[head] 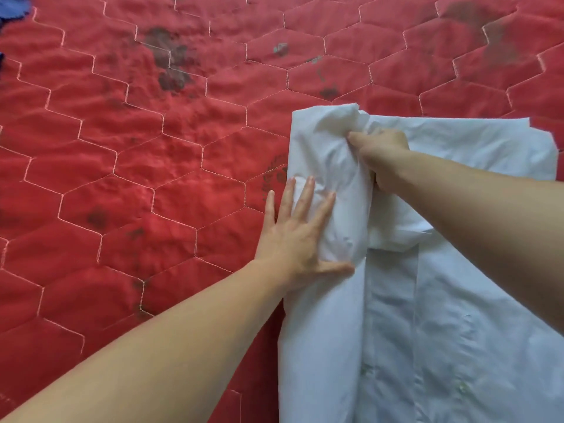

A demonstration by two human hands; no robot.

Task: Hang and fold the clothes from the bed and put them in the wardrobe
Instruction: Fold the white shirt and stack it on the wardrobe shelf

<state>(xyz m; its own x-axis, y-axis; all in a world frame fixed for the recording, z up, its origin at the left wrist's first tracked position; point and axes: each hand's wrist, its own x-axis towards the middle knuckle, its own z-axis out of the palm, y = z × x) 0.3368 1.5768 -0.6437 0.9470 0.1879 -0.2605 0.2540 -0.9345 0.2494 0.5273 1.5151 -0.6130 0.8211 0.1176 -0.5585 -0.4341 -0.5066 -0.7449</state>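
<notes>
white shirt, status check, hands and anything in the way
Left hand flat, pressing the white cotton shirt on the red quilted bedspread. Right hand gripping a bunched fold. Blue fabric at far corner, clear of the work.

Bare forearms, no sleeves, both hands [297, 236]

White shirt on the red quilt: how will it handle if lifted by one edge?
Likely floppy: the thin white cotton shirt bunches into soft creases where the right hand grips it. Probably light, since the left hand holds a fold flat with open fingers. It may drag rather than slide on the textured red quilted bedspread.
</notes>
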